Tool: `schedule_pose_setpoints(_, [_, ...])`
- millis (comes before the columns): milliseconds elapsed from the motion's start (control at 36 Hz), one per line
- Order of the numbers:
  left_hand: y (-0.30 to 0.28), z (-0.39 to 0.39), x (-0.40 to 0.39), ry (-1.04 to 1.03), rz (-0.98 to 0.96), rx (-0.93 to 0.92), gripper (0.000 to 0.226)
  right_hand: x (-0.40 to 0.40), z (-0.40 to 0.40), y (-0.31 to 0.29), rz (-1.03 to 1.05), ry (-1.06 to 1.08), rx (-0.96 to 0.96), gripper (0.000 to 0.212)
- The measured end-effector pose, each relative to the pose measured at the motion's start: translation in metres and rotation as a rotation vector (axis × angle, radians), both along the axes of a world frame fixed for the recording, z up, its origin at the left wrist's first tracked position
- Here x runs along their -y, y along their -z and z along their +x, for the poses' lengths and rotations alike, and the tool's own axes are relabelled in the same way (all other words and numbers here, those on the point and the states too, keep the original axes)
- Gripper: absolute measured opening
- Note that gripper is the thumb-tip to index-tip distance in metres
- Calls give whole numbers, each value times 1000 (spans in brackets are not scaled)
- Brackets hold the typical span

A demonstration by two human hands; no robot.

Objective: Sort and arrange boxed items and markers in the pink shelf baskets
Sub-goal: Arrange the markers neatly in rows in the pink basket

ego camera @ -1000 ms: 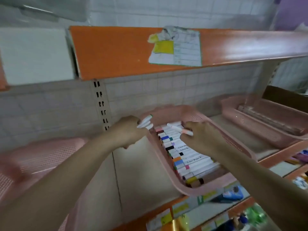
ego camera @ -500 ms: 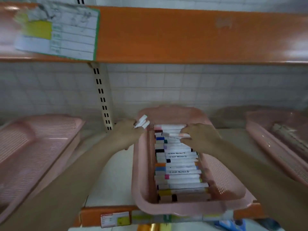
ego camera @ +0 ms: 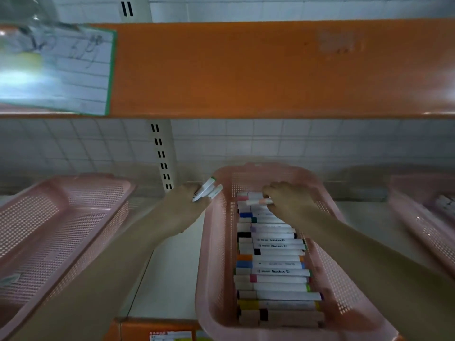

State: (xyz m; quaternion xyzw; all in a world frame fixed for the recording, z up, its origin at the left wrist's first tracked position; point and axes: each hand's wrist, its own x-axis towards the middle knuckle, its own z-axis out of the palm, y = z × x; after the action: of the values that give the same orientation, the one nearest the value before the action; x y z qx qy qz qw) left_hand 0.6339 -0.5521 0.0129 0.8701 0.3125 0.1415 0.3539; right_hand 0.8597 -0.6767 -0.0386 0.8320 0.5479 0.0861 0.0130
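My left hand (ego camera: 189, 210) still grips a few white markers (ego camera: 208, 191) just outside the left rim of the middle pink basket (ego camera: 216, 254), at the centre of the frame, much as half a second ago. My right hand (ego camera: 288, 201) stays at the far end of the basket, its fingers (ego camera: 268, 193) pinching a peach-capped marker (ego camera: 259, 201) just above the row of markers (ego camera: 273, 264) lying crosswise inside. The view has tipped slightly upward, so the orange shelf (ego camera: 246, 67) overhead and its paper label (ego camera: 61, 70) at upper left loom larger.

Right basket (ego camera: 418, 217) cut by frame edge — contents blurred; paper label (ego camera: 61, 70) glare-washed, writing unreadable.
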Motion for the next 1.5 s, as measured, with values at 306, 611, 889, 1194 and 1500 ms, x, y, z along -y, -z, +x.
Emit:
schedule_pose_setpoints(306, [6, -3, -11, 33, 70, -17, 35, -8, 4, 4, -3, 59, -84, 21])
schedule_pose_setpoints(611, [8, 10, -21, 25, 54, 0, 26, 7, -7, -23, 94, 114, -38, 18])
schedule_pose_setpoints(889, [8, 15, -17, 93, 28, 38, 28, -9, -7, 1, 73, 44, -292, 26])
schedule_pose_setpoints(1194, [14, -1, -25, 89, 56, 28, 35, -12, -2, 12, 120, 52, -256, 17])
schedule_pose_setpoints(1500, [15, 11, -24, 213, 62, 8, 35, -8, -9, 7, 199, 45, -279, 22])
